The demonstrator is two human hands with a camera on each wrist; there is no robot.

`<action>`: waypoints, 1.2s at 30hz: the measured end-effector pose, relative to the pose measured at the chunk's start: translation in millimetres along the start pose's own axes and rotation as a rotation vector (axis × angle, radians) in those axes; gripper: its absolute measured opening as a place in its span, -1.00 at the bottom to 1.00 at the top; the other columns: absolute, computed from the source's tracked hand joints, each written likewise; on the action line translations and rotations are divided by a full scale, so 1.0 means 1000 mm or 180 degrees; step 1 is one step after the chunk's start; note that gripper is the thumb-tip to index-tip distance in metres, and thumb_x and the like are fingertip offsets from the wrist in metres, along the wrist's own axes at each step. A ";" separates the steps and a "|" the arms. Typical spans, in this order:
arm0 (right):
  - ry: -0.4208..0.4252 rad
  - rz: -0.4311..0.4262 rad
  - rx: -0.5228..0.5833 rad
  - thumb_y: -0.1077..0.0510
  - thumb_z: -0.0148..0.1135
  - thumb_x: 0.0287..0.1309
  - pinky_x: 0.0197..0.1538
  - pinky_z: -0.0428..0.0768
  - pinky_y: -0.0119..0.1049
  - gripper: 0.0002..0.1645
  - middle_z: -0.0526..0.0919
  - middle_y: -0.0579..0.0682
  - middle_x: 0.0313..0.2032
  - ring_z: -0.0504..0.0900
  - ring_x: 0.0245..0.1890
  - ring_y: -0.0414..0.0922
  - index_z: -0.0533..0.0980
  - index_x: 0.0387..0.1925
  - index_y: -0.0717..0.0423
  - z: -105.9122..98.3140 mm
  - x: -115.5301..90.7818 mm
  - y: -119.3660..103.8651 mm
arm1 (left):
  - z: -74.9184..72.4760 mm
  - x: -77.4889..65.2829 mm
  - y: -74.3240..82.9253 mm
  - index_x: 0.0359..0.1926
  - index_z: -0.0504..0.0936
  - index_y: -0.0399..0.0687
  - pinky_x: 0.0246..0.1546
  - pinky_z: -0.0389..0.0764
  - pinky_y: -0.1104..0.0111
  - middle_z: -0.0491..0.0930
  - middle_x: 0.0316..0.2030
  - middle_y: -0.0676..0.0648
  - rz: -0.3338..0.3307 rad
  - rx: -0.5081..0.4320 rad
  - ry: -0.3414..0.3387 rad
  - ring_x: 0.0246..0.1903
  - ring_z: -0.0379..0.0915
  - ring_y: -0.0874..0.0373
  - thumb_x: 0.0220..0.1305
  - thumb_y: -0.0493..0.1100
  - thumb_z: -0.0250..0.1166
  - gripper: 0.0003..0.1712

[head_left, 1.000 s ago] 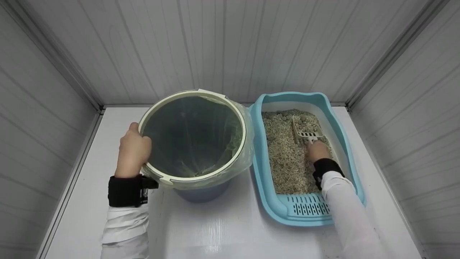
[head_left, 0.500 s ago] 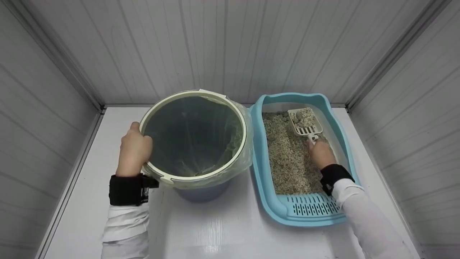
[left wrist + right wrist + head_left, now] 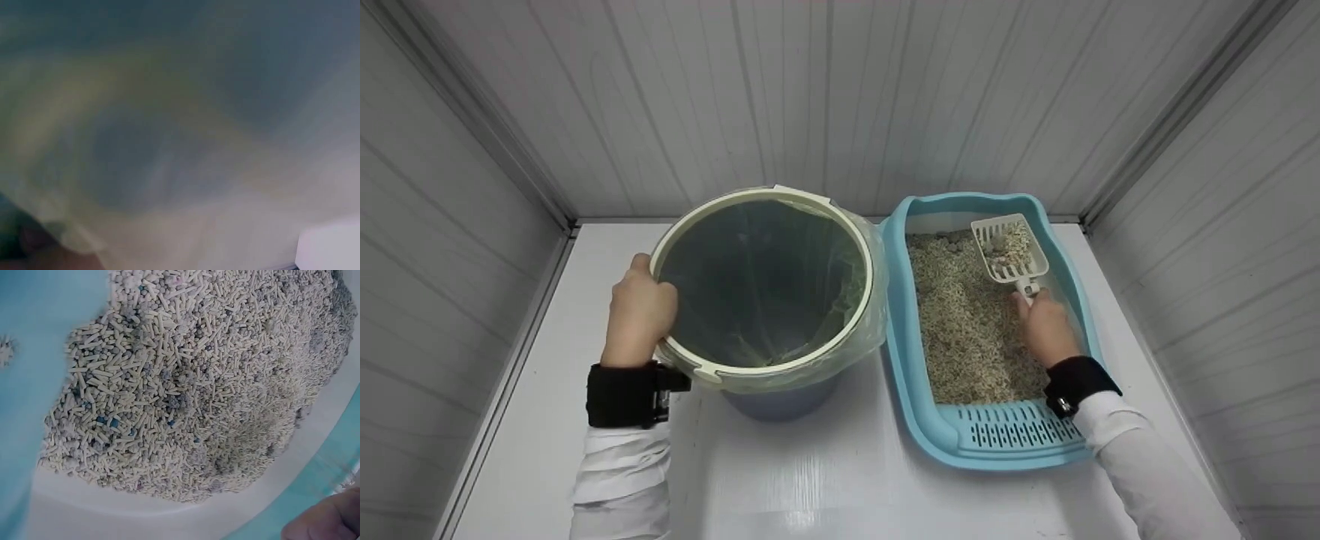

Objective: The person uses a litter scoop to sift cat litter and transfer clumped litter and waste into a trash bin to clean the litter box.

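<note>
My right hand (image 3: 1046, 326) grips the handle of a white slotted litter scoop (image 3: 1011, 249), held over the far right part of a blue litter box (image 3: 901, 330). Pellets and a few greyish clumps lie in the scoop. Below it, pelleted cat litter (image 3: 971, 330) covers the box floor; the right wrist view shows this litter (image 3: 185, 394) close up. On the left, my left hand (image 3: 641, 307) holds the rim of a bucket (image 3: 780, 401) lined with a translucent yellowish bag (image 3: 866, 322). The left wrist view is mostly blurred bag (image 3: 169, 169).
Both containers stand side by side on a white table (image 3: 802, 487), the bag's edge close to the box's left wall. Grey panel walls (image 3: 825, 97) enclose the back and sides. A slotted blue step (image 3: 1012, 435) forms the box's near end.
The scoop has come up out of the litter and shifted slightly right, and loose pellets in it have thinned. My left hand and the bucket have stayed in place.
</note>
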State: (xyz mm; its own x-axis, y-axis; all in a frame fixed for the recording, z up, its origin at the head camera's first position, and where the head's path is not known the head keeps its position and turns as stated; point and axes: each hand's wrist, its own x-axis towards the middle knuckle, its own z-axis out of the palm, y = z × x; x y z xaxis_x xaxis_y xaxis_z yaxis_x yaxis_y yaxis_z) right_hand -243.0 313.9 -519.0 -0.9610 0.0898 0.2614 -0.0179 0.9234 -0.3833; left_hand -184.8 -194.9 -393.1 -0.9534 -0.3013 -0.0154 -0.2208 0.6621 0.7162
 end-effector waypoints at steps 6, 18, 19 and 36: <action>0.0108 -0.0064 0.0094 -0.06 -0.10 0.25 -0.72 0.32 -0.03 -0.48 0.38 0.26 -0.72 0.43 -0.74 0.18 0.30 -0.36 0.42 -0.004 -0.007 -0.001 | -0.001 -0.001 -0.001 0.18 0.18 -0.35 -0.49 0.55 0.02 0.40 -0.08 -0.50 -0.0019 0.0037 -0.0042 -0.29 0.49 -0.34 0.05 -0.37 -0.25 -0.42; 0.0424 -0.0357 0.0006 -0.02 -0.02 0.21 -0.74 0.30 -0.03 -0.56 0.37 0.20 -0.75 0.39 -0.79 0.13 0.29 -0.41 0.35 -0.011 -0.017 -0.003 | 0.001 -0.001 0.000 0.17 0.20 -0.38 -0.57 0.56 0.06 0.41 -0.11 -0.52 -0.0004 -0.0042 0.0013 -0.33 0.51 -0.35 0.00 -0.40 -0.24 -0.39; 0.0453 -0.0366 -0.0040 -0.02 -0.01 0.21 -0.73 0.31 -0.02 -0.56 0.37 0.20 -0.75 0.40 -0.79 0.14 0.29 -0.42 0.35 -0.012 -0.017 -0.002 | 0.001 -0.001 0.000 0.17 0.20 -0.39 -0.60 0.56 0.07 0.41 -0.12 -0.53 0.0006 -0.0067 0.0028 -0.35 0.51 -0.36 -0.01 -0.40 -0.24 -0.39; 0.0839 -0.0873 -0.0599 0.00 0.15 0.09 -0.86 0.28 -0.04 -0.56 0.35 0.18 -0.83 0.31 -0.90 0.06 0.28 -0.48 0.33 -0.020 -0.020 0.005 | -0.001 -0.001 0.001 0.20 0.17 -0.37 -0.49 0.56 0.01 0.40 -0.09 -0.51 -0.0039 -0.0004 -0.0022 -0.28 0.49 -0.35 0.03 -0.38 -0.24 -0.39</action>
State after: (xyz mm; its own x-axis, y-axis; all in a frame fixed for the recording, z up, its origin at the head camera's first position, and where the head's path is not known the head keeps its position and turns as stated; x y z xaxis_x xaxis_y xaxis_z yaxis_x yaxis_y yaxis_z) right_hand -218.5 324.7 -508.2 -0.8238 -0.0989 0.5582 -0.1891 0.9762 -0.1060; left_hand -184.5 -194.2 -391.6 -0.9520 -0.3047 -0.0289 -0.2322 0.6575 0.7168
